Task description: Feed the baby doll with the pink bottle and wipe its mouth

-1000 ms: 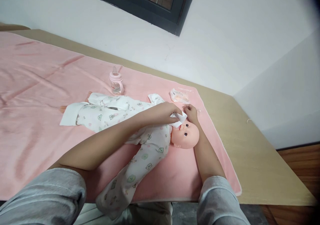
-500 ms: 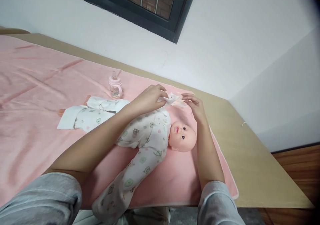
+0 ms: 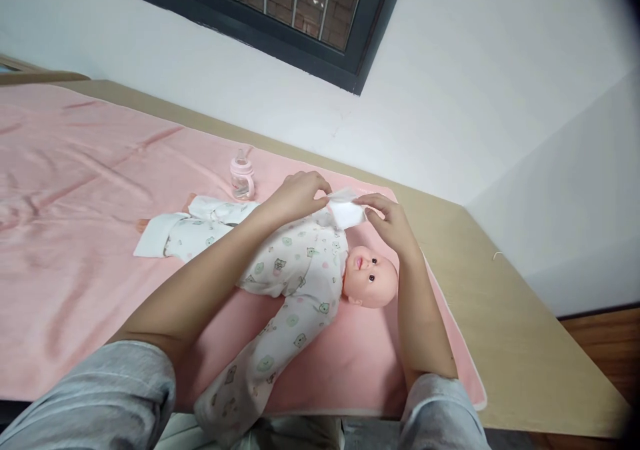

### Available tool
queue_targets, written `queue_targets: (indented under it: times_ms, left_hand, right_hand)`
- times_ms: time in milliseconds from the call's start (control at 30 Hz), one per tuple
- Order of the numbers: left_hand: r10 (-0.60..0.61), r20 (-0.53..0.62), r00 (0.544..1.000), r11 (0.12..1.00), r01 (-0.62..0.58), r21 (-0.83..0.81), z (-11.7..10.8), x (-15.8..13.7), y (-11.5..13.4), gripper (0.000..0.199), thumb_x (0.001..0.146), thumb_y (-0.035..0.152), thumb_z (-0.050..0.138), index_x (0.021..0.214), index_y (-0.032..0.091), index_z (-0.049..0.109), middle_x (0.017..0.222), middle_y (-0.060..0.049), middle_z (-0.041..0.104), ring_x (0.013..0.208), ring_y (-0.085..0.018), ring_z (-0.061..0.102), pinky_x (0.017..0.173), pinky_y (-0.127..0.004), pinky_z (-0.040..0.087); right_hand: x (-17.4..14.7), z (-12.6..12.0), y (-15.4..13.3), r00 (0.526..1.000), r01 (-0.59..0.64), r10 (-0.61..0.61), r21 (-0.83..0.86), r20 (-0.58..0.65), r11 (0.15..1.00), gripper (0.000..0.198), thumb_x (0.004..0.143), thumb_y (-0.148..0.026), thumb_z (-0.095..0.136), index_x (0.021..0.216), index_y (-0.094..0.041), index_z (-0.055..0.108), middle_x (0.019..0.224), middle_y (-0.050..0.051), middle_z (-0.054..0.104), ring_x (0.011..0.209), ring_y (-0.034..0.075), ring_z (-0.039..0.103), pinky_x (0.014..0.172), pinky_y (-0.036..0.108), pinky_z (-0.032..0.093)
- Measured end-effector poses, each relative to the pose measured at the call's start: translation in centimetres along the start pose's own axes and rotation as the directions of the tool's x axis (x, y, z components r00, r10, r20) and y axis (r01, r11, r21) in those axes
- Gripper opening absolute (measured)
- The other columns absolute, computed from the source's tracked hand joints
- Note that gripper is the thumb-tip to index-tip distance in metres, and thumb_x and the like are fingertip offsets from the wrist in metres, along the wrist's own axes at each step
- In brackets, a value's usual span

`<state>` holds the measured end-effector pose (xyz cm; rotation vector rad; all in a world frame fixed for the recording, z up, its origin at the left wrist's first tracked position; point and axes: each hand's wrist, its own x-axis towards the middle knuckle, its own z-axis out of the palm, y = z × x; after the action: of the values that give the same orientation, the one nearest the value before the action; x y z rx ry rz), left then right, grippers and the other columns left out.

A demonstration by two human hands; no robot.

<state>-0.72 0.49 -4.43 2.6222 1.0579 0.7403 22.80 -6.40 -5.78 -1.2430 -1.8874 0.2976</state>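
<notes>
My left hand (image 3: 300,195) pinches the left corner of a white tissue (image 3: 349,215), thumb against fingers. At the sheet's right side, my right hand (image 3: 390,218) grips the other edge between fingertips and thumb. The tissue is partly folded over and held above the blanket, beside the shoulder of a baby doll (image 3: 370,278). This doll lies on its back, head to the right, dressed in a white printed top (image 3: 300,270) and white trousers (image 3: 187,237). Its near sleeve hangs over the table's front edge. My left forearm hides part of its body.
A pink baby bottle (image 3: 243,178) stands upright behind the doll's legs. Beneath everything is a pink blanket (image 3: 90,237) on a wooden table (image 3: 500,317). A white wall with a dark-framed window (image 3: 345,70) rises behind the table.
The tissue is now spread wider between my hands, showing a larger white face. My right-hand fingers have shifted onto its edge. The view has moved slightly; doll and bottle stay put.
</notes>
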Motion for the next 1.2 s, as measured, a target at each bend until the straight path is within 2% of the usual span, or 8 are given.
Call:
queue_targets:
  times_ms: [133, 333, 567, 667, 733, 833, 1033, 1200]
  left_hand:
    - [-0.105, 0.001, 0.995, 0.995, 0.105, 0.003, -0.9, 0.2, -1.6, 0.030, 0.086, 0.028, 0.050, 0.103, 0.022, 0.074, 0.124, -0.004, 0.068, 0.120, -0.029, 0.058, 0.108, -0.045, 0.040]
    - [-0.254, -0.088, 0.963, 0.966, 0.249, -0.066, -3.9, -0.4, -3.9, 0.030, 0.087, 0.034, 0.055, 0.107, 0.022, 0.073, 0.124, -0.004, 0.069, 0.118, -0.027, 0.060, 0.100, -0.036, 0.045]
    - [-0.487, -0.348, 0.801, 0.861, 0.373, -0.346, -7.5, -2.7, -9.4, 0.042, 0.084, 0.037, 0.058, 0.120, 0.017, 0.065, 0.121, -0.004, 0.067, 0.102, -0.018, 0.060, 0.086, -0.031, 0.044]
    - [-0.557, -0.440, 0.704, 0.822, 0.393, -0.412, -7.6, -3.0, -12.7, 0.055, 0.077, 0.044, 0.060, 0.124, 0.015, 0.058, 0.122, -0.004, 0.062, 0.102, -0.016, 0.055, 0.081, -0.030, 0.039]
    - [-0.562, -0.474, 0.677, 0.822, 0.398, -0.406, -7.5, -3.1, -14.1, 0.051, 0.074, 0.054, 0.057, 0.103, 0.012, 0.060, 0.101, -0.004, 0.062, 0.101, -0.016, 0.051, 0.075, -0.030, 0.032]
    - [-0.592, -0.442, 0.674, 0.802, 0.439, -0.405, -7.6, -3.1, -14.3, 0.048, 0.074, 0.057, 0.052, 0.085, 0.010, 0.054, 0.085, -0.004, 0.053, 0.103, -0.017, 0.048, 0.071, -0.033, 0.017]
    - [-0.605, -0.381, 0.699, 0.784, 0.441, -0.437, -7.8, -3.5, -13.1, 0.066, 0.071, 0.052, 0.063, 0.125, 0.018, 0.052, 0.123, -0.007, 0.058, 0.101, -0.020, 0.051, 0.074, -0.030, 0.034]
    - [-0.565, -0.334, 0.755, 0.802, 0.407, -0.437, -7.0, -3.2, -15.2, 0.051, 0.079, 0.061, 0.043, 0.094, 0.014, 0.056, 0.078, -0.002, 0.056, 0.089, -0.013, 0.049, 0.074, -0.032, 0.031]
  right_hand:
    - [0.2, -0.6, 2.0, 0.975, -0.195, 0.204, 0.113, -0.082, 0.974, 0.027, 0.080, -0.023, 0.053, 0.095, -0.021, 0.075, 0.106, 0.005, 0.074, 0.104, 0.022, 0.067, 0.094, 0.039, 0.052]
    - [-0.2, -2.3, 7.3, 0.831, -0.518, 0.500, -0.010, -0.244, 0.855, 0.021, 0.069, -0.022, 0.059, 0.083, -0.018, 0.074, 0.085, 0.007, 0.074, 0.077, 0.022, 0.066, 0.081, 0.040, 0.053]
    - [-0.7, -2.2, 10.5, 0.791, -0.547, 0.544, 0.076, -0.280, 0.834, 0.023, 0.066, -0.023, 0.061, 0.085, -0.018, 0.074, 0.094, 0.007, 0.075, 0.082, 0.022, 0.066, 0.087, 0.041, 0.053]
    - [0.1, -1.5, 10.0, 0.830, -0.462, 0.515, 0.253, -0.215, 0.850, 0.038, 0.070, -0.030, 0.064, 0.105, -0.019, 0.072, 0.098, 0.007, 0.074, 0.090, 0.022, 0.068, 0.092, 0.041, 0.053]
    - [1.2, -0.9, 10.4, 0.867, -0.395, 0.469, 0.342, -0.167, 0.853, 0.047, 0.070, -0.033, 0.066, 0.115, -0.020, 0.068, 0.103, 0.007, 0.074, 0.097, 0.022, 0.068, 0.094, 0.040, 0.053]
    - [2.9, -0.1, 12.0, 0.867, -0.394, 0.488, 0.464, -0.097, 0.793, 0.047, 0.067, -0.032, 0.070, 0.114, -0.023, 0.066, 0.118, 0.005, 0.070, 0.106, 0.020, 0.066, 0.094, 0.037, 0.055]
    - [3.5, 0.2, 14.5, 0.742, -0.554, 0.669, 0.537, -0.025, 0.635, 0.038, 0.064, -0.029, 0.071, 0.102, -0.024, 0.066, 0.103, 0.004, 0.072, 0.087, 0.016, 0.069, 0.087, 0.035, 0.057]
    - [2.0, -1.2, 14.2, 0.752, -0.520, 0.657, 0.560, -0.058, 0.645, 0.038, 0.063, -0.034, 0.073, 0.099, -0.025, 0.067, 0.112, 0.003, 0.070, 0.091, 0.018, 0.071, 0.083, 0.033, 0.055]
